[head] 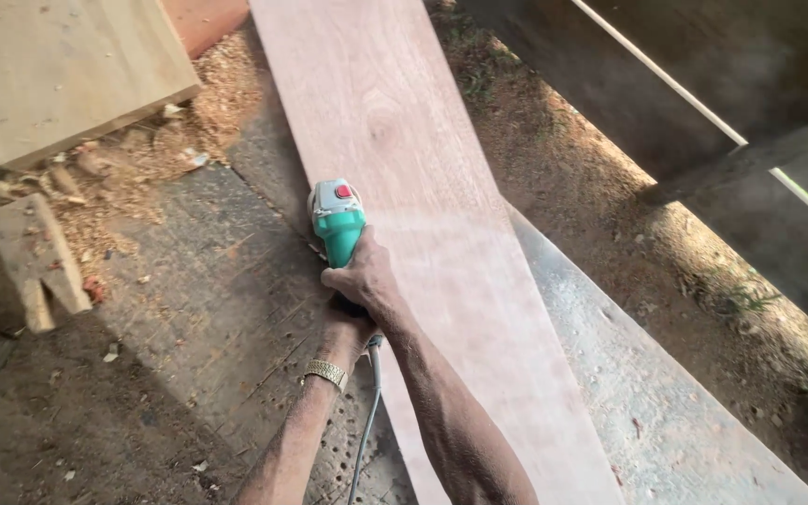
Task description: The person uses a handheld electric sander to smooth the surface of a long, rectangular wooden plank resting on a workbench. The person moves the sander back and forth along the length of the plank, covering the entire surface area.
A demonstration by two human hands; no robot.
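A long reddish wooden plank point(404, 122) runs from the top of the view down past my arms. A teal power tool point(337, 220) with a red switch sits at the plank's left edge. My right hand point(362, 271) grips the tool's body from above. My left hand point(343, 332), with a gold watch on its wrist, holds the rear of the tool just below the right hand. The tool's grey cord point(367, 421) hangs down between my forearms. The tool's working end is hidden under its body.
A grey worn board point(208, 299) lies under the plank on the left. Sawdust point(133, 178) and wood offcuts point(35, 262) are piled at the upper left, beside a pale thick board point(58, 65). Dirt ground and dark timber beams point(731, 103) lie to the right.
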